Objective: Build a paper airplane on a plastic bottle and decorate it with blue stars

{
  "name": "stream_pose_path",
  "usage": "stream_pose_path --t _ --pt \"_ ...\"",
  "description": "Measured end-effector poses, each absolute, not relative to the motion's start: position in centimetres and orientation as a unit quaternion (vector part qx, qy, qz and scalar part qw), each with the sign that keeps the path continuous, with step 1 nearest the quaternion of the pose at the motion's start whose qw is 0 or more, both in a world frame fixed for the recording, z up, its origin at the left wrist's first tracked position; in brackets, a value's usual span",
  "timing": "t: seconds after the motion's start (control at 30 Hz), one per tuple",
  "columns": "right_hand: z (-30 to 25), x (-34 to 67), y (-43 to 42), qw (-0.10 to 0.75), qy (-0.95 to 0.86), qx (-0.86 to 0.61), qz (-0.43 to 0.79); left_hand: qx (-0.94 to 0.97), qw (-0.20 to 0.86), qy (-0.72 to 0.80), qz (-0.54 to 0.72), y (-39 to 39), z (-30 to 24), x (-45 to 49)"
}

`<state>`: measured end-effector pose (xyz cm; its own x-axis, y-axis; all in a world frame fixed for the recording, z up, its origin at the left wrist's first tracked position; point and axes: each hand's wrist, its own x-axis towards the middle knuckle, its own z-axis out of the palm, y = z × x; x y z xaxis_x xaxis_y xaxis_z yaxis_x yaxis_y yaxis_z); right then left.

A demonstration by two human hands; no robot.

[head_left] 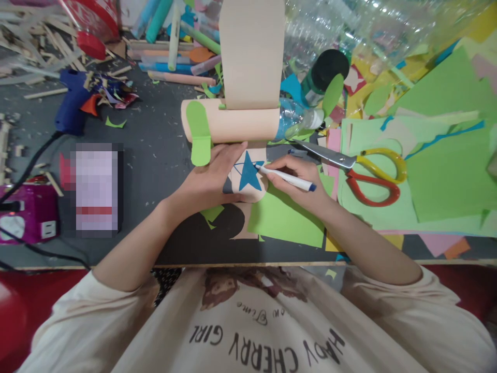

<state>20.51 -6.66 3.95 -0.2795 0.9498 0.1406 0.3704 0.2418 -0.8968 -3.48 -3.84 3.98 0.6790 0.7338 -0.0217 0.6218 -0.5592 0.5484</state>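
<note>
My left hand point(212, 178) lies flat with fingers stretched out, pressing on a peach paper piece point(254, 192) that bears a blue star point(247, 174). In my right hand point(298, 178) I pinch a white marker point(285, 177) with a blue cap end; its tip touches the star's right edge. Just beyond my hands lies a plastic bottle wrapped in peach paper point(233, 124), with a green paper flap point(199, 133) at its left end and a tall peach strip point(252, 52) rising from it.
Scissors with yellow and red handles point(368, 173) lie right of my right hand on green paper sheets point(438, 176). A blue glue gun point(72, 101) and wooden sticks point(34, 41) are at the far left. Marker pens point(174, 36) lie at the back. A magenta power box point(27, 215) sits at the left edge.
</note>
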Motion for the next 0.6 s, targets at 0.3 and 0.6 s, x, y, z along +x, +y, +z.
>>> stream_pose_path --t 0.3,0.6 --pt "3.55 20.64 -6.7 0.373 -0.679 -0.507 0.379 0.879 0.266 0.379 0.115 -3.83 3.9 -3.52" --pt "4.16 20.36 -6.58 0.357 -0.694 -0.489 0.39 0.864 0.298 0.394 0.095 -3.64 4.22 -3.29"
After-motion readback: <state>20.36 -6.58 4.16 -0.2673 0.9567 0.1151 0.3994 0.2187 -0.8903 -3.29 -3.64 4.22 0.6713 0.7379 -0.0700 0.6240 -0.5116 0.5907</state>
